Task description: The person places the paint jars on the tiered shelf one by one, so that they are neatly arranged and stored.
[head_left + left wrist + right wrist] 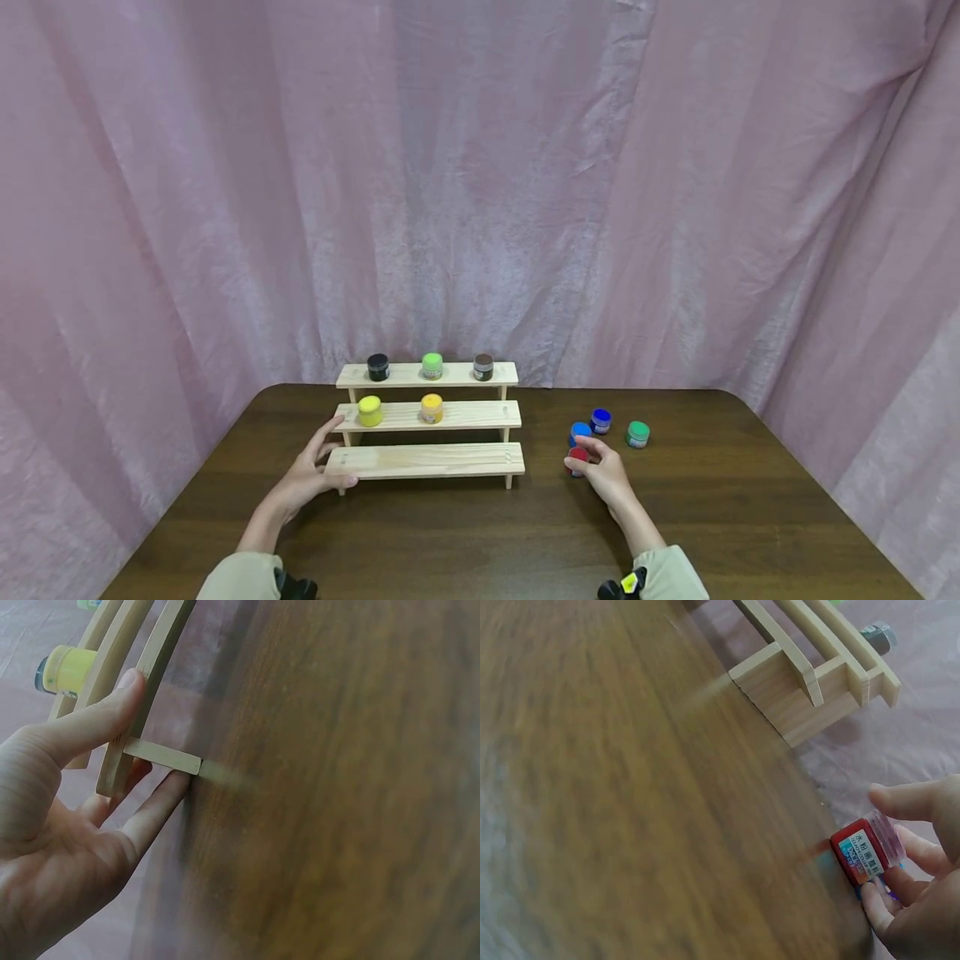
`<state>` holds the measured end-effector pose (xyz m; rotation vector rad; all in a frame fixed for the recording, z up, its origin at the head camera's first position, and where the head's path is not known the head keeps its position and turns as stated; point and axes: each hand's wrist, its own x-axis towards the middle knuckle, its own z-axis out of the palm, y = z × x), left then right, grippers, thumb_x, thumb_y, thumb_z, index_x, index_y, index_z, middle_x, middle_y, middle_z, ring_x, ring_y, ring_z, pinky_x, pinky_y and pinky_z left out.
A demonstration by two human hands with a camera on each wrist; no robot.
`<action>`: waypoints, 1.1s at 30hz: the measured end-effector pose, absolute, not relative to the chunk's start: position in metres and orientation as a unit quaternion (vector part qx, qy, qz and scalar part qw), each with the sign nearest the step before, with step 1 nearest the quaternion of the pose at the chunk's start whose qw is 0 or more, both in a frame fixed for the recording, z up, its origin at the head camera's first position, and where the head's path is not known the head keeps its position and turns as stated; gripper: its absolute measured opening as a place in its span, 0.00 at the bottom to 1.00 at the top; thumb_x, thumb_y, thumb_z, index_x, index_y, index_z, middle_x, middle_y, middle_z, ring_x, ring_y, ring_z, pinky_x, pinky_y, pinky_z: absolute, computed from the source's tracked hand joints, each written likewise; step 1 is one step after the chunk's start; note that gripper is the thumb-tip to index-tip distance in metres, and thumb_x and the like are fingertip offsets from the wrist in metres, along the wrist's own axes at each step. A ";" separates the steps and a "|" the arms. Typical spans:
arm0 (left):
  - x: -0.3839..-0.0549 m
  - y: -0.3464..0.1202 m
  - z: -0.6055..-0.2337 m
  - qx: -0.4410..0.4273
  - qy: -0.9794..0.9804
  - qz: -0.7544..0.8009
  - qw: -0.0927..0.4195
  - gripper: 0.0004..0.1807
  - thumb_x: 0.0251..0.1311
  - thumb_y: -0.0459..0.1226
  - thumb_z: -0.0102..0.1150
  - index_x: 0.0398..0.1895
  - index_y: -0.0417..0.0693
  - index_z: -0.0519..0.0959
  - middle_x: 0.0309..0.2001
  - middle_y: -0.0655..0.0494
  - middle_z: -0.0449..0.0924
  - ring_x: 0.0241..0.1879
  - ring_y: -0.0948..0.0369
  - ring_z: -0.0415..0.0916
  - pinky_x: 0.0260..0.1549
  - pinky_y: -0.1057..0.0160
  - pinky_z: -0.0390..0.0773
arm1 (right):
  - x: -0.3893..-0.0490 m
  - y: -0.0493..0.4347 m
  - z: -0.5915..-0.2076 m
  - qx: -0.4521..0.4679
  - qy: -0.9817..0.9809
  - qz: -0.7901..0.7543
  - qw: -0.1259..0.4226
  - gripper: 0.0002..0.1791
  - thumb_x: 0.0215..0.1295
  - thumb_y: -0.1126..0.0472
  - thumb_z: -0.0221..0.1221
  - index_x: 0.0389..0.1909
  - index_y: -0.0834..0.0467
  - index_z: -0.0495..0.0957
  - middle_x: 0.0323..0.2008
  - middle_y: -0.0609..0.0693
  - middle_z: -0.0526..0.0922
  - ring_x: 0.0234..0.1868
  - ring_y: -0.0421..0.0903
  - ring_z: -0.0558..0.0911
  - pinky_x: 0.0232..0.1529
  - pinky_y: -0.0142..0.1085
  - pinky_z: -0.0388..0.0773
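Observation:
A three-tier wooden display stand point(431, 461) stands on the table. My left hand point(303, 477) grips its left end, the thumb on the front of the lowest tier and a finger near its leg in the left wrist view. On the right, my right hand point(609, 479) is at a red-paint jar point(577, 455) with a clear lid. In the right wrist view the jar point(861, 851) stands on the table; the thumb is apart from it, with other fingers behind and beside it. Just behind is a light blue jar point(581, 431), partly hidden.
A dark blue jar point(601, 420) and a green jar point(637, 433) stand farther right. Black point(378, 367), light green point(432, 366) and brown point(483, 367) jars occupy the top tier; yellow point(370, 411) and orange-yellow point(431, 408) jars, the middle. A pink curtain point(480, 192) hangs behind.

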<state>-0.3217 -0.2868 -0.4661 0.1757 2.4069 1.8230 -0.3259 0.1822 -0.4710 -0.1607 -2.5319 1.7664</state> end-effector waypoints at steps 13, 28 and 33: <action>-0.322 -0.287 -0.467 0.060 0.789 0.609 0.059 0.60 0.50 0.29 0.72 0.78 0.59 0.41 0.69 0.28 0.53 0.50 0.47 0.77 0.40 0.62 0.78 | -0.328 0.182 -0.476 -0.040 -0.831 0.554 0.029 0.27 0.57 0.70 0.64 0.59 0.69 0.73 0.53 0.67 0.80 0.53 0.57 0.79 0.43 0.31 0.73; -0.319 -0.288 -0.467 0.053 0.799 0.597 0.057 0.59 0.50 0.30 0.72 0.78 0.60 0.42 0.69 0.29 0.54 0.54 0.45 0.74 0.47 0.59 0.76 | -0.326 0.175 -0.465 -0.058 -0.780 0.623 0.004 0.29 0.59 0.66 0.64 0.63 0.65 0.72 0.50 0.59 0.82 0.43 0.39 0.81 0.48 0.33 0.76; -0.320 -0.286 -0.465 0.056 0.799 0.596 0.054 0.59 0.49 0.31 0.72 0.78 0.59 0.43 0.69 0.29 0.55 0.54 0.45 0.74 0.46 0.59 0.76 | -0.329 0.172 -0.459 -0.057 -0.754 0.655 0.010 0.30 0.59 0.68 0.64 0.63 0.68 0.71 0.50 0.57 0.82 0.38 0.33 0.79 0.42 0.27 0.77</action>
